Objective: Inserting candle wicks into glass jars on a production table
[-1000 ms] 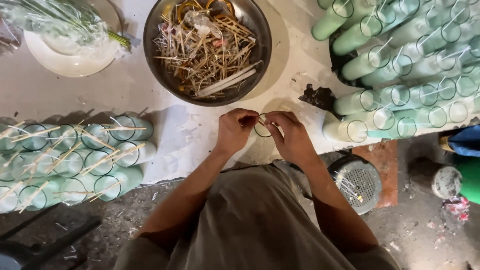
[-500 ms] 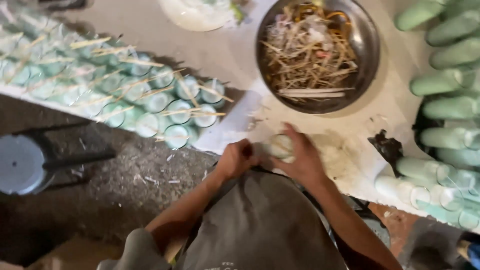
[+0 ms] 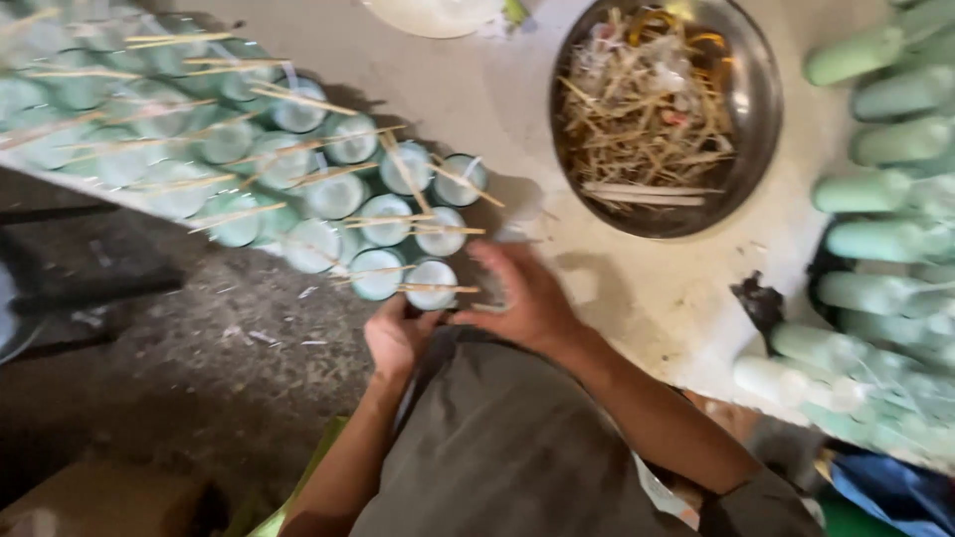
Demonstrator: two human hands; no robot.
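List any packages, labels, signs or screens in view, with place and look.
None show: no package, label, sign or screen.
Only pale green tubes stacked at left, more tubes at right, a round metal bowl of sticks, and both hands at the left stack.

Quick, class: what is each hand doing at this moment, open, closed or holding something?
Left hand: curled at the nearest pale green tube; whether it grips cannot be told.
Right hand: blurred, fingers curled, contents cannot be told.
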